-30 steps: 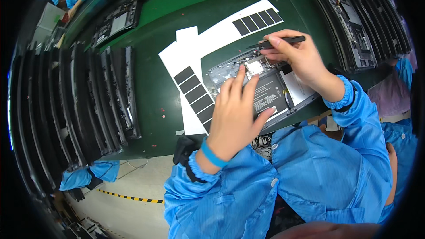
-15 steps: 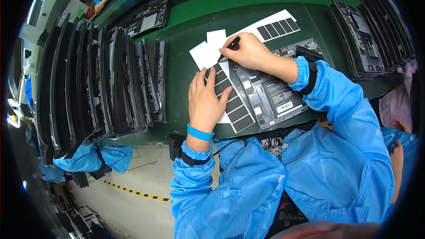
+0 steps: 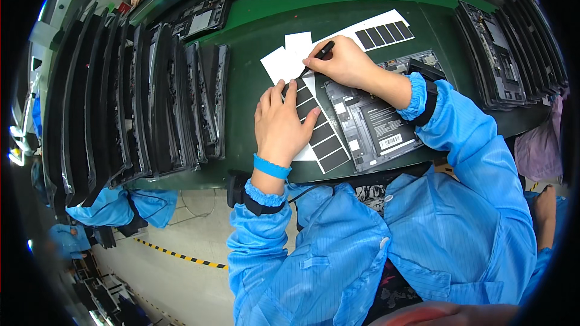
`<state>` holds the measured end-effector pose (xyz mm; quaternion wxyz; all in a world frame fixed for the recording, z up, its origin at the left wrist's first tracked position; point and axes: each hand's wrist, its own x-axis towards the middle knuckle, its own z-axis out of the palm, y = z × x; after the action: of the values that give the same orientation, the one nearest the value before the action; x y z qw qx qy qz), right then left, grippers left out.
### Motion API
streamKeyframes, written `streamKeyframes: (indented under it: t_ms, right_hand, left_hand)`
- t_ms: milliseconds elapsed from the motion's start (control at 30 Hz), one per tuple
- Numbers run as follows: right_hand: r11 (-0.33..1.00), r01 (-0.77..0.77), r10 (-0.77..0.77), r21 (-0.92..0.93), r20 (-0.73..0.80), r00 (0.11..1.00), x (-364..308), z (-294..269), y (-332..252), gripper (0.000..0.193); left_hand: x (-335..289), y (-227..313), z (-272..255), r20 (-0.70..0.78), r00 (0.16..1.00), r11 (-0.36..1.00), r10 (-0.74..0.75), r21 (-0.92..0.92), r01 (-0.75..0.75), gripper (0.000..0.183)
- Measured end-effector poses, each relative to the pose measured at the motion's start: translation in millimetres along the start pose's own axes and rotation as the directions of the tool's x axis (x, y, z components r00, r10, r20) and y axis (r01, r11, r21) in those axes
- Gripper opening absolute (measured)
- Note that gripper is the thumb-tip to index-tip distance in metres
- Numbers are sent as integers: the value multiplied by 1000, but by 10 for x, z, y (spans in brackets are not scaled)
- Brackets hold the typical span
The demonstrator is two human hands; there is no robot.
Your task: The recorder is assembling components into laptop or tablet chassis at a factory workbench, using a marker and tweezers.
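- Beneath our right forearm, to the right of both grips, lies an open laptop base (image 3: 364, 128) on the green table (image 3: 244, 90). We judge it stiff and fairly heavy, its bared parts fragile; we would hold it by the outer rim.
- Under our left fingers is a white sheet (image 3: 275, 66), probably light and bendy, best pressed flat near an edge.
- Our left hand (image 3: 281, 124) spreads over that sheet, grasping nothing.
- Our right hand (image 3: 343, 65), above and right of the left, pinches a slim tool.
- That black tool (image 3: 327, 49), tweezer-like, slants from the pinch down toward our left fingertips; we cannot tell whether its tip touches.
- The black rectangles (image 3: 327, 146) run in a row past our left thumb. They look thin, soft and perhaps sticky, so likely to crease; a corner seems the gentlest hold.
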<state>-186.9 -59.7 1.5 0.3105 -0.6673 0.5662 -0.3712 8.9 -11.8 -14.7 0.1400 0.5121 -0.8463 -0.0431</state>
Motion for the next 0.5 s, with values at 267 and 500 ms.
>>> streamKeyframes:
  t_ms: [267,500]
  right_hand:
    - [999,50,-50,-9,-3,999,-27,15,-4,22]
    - [995,72,-71,76,-12,997,-49,24,-24,19]
  left_hand:
    - [12,71,139,-73,996,998,-41,39,44,58]
    - [10,58,134,-71,997,998,-36,39,39,64]
